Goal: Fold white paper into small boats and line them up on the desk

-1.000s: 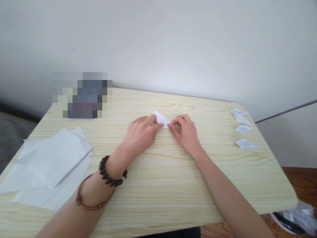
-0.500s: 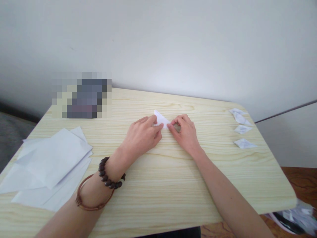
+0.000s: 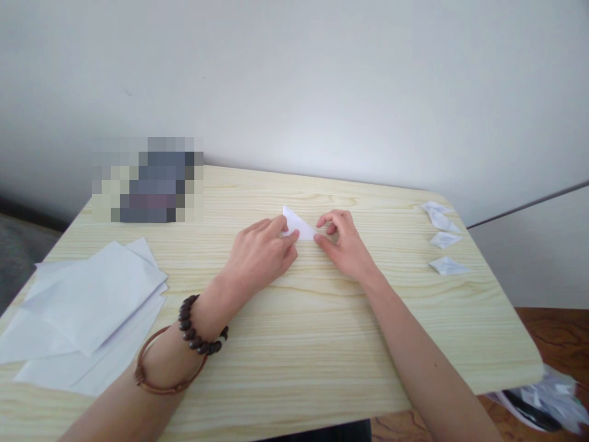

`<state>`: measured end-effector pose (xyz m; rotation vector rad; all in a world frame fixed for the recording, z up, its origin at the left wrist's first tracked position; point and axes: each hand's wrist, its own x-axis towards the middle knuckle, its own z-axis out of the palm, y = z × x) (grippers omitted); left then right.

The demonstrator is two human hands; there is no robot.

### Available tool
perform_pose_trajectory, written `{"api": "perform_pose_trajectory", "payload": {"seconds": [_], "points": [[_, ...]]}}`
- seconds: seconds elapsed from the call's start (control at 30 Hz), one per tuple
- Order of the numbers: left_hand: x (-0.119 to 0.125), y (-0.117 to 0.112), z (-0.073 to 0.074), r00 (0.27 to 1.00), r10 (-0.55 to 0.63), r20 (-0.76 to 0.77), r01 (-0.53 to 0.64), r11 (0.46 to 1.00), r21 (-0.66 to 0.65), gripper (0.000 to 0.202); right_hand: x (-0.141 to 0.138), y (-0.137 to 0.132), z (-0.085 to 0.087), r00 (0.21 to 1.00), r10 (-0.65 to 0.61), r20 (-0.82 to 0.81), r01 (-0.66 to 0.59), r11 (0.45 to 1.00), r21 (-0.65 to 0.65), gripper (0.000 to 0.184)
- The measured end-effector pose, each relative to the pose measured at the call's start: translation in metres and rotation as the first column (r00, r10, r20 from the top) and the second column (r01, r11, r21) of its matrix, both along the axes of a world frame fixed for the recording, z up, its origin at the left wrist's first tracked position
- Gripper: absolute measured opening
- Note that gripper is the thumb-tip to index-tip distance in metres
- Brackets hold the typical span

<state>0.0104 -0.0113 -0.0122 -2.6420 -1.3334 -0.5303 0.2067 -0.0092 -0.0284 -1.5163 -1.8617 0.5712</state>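
A small white paper folded into a triangle [image 3: 304,232] lies on the wooden table [image 3: 317,344]. My left hand [image 3: 263,252] is closed over its left part, thumb and index finger pressing it down; that side of the paper is partly hidden. At the paper's pointed right end, my right hand [image 3: 344,247] has its thumb and fingers apart in a loose curve. The right thumb tip is right by that point; whether it touches is hard to tell.
Several white paper sheets [image 3: 105,294] overlap at the left. Along the right edge lie several folded paper pieces [image 3: 447,266]. A blurred dark object [image 3: 154,184] is at the back left, near the wall. A clear plastic bag [image 3: 552,393] sits below the table's right corner.
My right thumb and index finger have parted and drawn slightly away from the paper's right tip. My left hand keeps its hold. The whole view has shifted a little.
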Motion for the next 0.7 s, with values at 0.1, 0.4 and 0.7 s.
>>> {"api": "perform_pose_trajectory", "payload": {"seconds": [0.1,0.4,0.7], "points": [[-0.001,0.0,-0.001,1.0,-0.013,0.007,0.013,1.0,-0.005,0.026,-0.002,-0.001,0.0,1.0,-0.012,0.003,0.012,1.0,0.007,0.016],[0.0,-0.001,0.001,0.999,-0.032,0.006,0.032,0.999,-0.04,0.027,-0.012,0.0,-0.002,0.988,-0.092,0.127,0.092,0.996,0.007,0.021],[-0.002,0.001,0.0,0.997,-0.076,0.031,0.076,0.997,-0.014,0.025,0.0,0.0,0.001,1.0,-0.004,-0.021,0.004,1.0,-0.01,0.019]]}}
